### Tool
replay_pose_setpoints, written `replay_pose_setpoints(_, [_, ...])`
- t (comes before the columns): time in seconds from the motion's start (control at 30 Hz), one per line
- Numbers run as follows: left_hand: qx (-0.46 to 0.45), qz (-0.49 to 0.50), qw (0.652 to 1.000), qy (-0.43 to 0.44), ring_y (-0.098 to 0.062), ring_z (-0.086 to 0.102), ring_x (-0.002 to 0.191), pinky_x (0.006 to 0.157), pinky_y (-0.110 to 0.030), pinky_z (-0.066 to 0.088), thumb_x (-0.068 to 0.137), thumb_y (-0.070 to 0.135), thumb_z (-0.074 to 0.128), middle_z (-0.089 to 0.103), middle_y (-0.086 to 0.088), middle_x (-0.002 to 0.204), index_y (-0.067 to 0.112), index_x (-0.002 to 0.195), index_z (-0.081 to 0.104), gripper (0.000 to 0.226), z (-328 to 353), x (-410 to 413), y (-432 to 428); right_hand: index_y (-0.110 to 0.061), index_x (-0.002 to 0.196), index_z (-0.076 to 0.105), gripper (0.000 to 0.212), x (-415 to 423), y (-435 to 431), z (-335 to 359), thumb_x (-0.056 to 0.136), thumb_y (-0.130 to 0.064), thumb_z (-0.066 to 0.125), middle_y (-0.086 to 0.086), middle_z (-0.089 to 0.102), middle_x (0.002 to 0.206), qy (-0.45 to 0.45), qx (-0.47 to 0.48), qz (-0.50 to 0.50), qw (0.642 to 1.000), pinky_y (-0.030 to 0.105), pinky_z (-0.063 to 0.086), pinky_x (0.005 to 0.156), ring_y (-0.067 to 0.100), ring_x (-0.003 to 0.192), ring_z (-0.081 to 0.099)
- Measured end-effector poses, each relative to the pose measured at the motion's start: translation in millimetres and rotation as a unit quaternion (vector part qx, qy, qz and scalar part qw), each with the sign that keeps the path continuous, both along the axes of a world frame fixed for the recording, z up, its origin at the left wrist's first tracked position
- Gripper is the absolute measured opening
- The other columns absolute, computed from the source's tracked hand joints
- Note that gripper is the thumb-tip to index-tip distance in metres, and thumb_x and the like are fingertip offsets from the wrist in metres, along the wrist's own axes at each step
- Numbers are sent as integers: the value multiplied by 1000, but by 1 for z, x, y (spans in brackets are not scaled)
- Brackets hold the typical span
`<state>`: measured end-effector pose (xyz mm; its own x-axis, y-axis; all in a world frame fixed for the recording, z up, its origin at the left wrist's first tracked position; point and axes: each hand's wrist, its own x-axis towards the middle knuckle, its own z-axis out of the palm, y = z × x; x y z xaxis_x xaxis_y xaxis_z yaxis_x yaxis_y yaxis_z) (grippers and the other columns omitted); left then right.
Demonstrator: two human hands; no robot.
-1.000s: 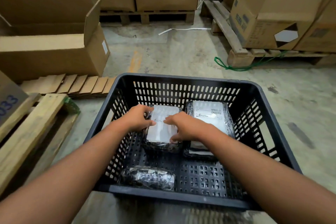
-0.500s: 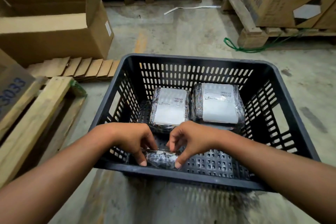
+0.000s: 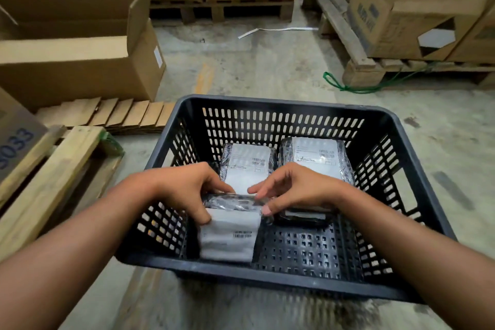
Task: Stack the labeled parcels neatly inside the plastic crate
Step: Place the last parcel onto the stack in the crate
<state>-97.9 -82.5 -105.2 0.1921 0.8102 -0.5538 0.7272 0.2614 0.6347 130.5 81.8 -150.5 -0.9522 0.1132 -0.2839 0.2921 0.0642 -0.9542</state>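
A black slotted plastic crate (image 3: 270, 106) sits on the concrete floor in front of me. Against its far wall lie two wrapped parcels with white labels up: one at the left (image 3: 247, 162), one at the right (image 3: 318, 157) resting on another flat parcel. My left hand (image 3: 184, 189) and my right hand (image 3: 292, 187) both grip the top edge of a third labeled parcel (image 3: 229, 233), which is tipped up near the crate's front left corner with its white label facing me.
An open cardboard box (image 3: 77, 61) and flattened cardboard strips (image 3: 107, 115) lie at the left. A wooden pallet (image 3: 45, 177) is close on my left. Pallets with cartons (image 3: 401, 8) stand at the back and right; a green cord (image 3: 348, 86) lies on the floor.
Both hands left the far-left parcel, came to the small parcel lying at the crate's front, gripped it, and have turned it up so its white label shows.
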Motion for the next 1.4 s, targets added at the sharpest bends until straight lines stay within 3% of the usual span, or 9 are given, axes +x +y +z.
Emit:
replay_pose_setpoints(0.2, [58,118,988,-83,-16,72,105,84,-29,59,64,22,85,76,8,116,42,123,69,65,45,-44,15,-26,102,85,47,0,15,29,58,-34,100,-12,64,140,101,-24,-109,989,17,47,102,2,135,54])
replay_pose_setpoints(0.3, [83,175,972,-134,-30,71,108,88,-48,59,60,18,87,76,-7,114,38,122,72,66,50,-55,20,-35,106,83,45,-9,5,34,63,-28,97,-15,70,127,120,29,-105,987,8,42,101,-9,135,48])
replay_pose_setpoints(0.37, [106,198,962,-156,-35,70,106,86,-53,55,61,20,88,75,-12,115,36,124,71,67,51,-57,22,-32,108,82,44,-15,2,33,70,-12,93,-7,78,118,151,12,-133,980,18,50,99,5,125,64])
replay_pose_setpoints(0.47, [161,226,945,-171,-23,69,98,72,-35,55,67,31,87,76,-4,115,42,126,68,64,56,-50,26,-29,110,82,45,-15,10,40,77,1,85,-1,79,115,170,-25,-202,964,23,58,84,13,103,75])
replay_pose_setpoints(0.57, [238,255,923,-161,-13,68,114,91,-30,56,68,40,89,71,9,126,45,125,68,61,59,-37,32,-33,114,80,46,-13,21,47,75,-11,89,4,77,114,158,-53,-239,957,36,50,77,21,96,68])
replay_pose_setpoints(0.83, [195,160,967,28,-4,-2,152,123,-44,16,43,59,94,-4,20,165,50,155,-4,149,27,-8,32,-35,121,76,49,-15,43,33,77,-18,85,19,66,119,114,-126,-285,943,68,49,95,31,104,63])
replay_pose_setpoints(1.0, [148,200,966,68,-11,10,150,114,-20,12,52,44,95,2,4,168,32,157,-17,154,-14,1,39,-35,133,65,42,-35,33,21,98,-12,69,7,61,131,46,66,-270,959,29,60,71,23,107,65])
replay_pose_setpoints(1.23, [111,215,968,71,-20,21,148,113,-22,22,58,30,96,10,-2,166,27,158,-14,149,-42,0,47,-34,151,46,74,-52,18,0,86,-25,81,1,52,149,-80,284,-200,934,38,45,109,25,135,52])
replay_pose_setpoints(1.4, [85,198,973,86,-24,11,152,118,-27,14,57,33,95,-2,-6,168,24,159,-11,147,-51,-6,56,-23,162,27,88,-57,12,-6,91,-32,77,17,16,171,-154,330,-177,915,49,21,125,35,156,18])
